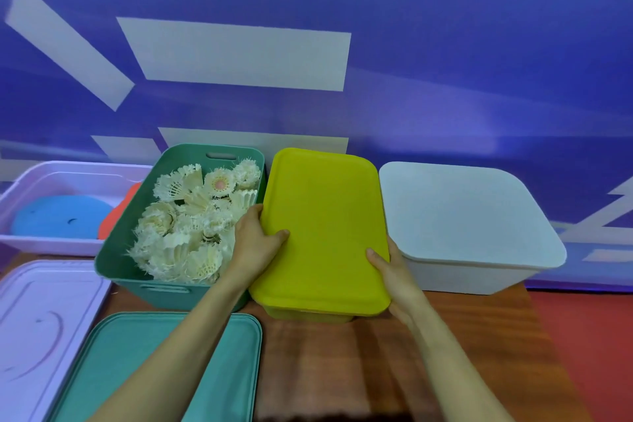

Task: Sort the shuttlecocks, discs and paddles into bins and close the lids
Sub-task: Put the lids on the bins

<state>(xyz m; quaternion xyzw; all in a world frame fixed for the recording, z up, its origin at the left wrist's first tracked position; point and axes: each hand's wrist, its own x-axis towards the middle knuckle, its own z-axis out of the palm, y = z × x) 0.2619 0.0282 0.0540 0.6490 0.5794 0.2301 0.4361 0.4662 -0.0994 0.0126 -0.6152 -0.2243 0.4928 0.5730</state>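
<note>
A yellow lid [325, 226] lies on top of the yellow bin [308, 314], whose front wall just shows below it. My left hand [255, 245] grips the lid's left edge, thumb on top. My right hand [394, 276] grips its right edge, thumb on top. Left of it stands an open green bin [113, 262] full of several white shuttlecocks [191, 223]. Its green lid [219, 370] lies flat in front of it. At the far left an open lilac bin [51, 243] holds a blue disc [60, 217] and something orange-red [114, 216].
A white bin with its white lid [469, 216] on stands right of the yellow one. A lilac lid [41, 329] lies at the near left. All rest on a brown wooden table [342, 363] against a blue and white wall; red floor shows at right.
</note>
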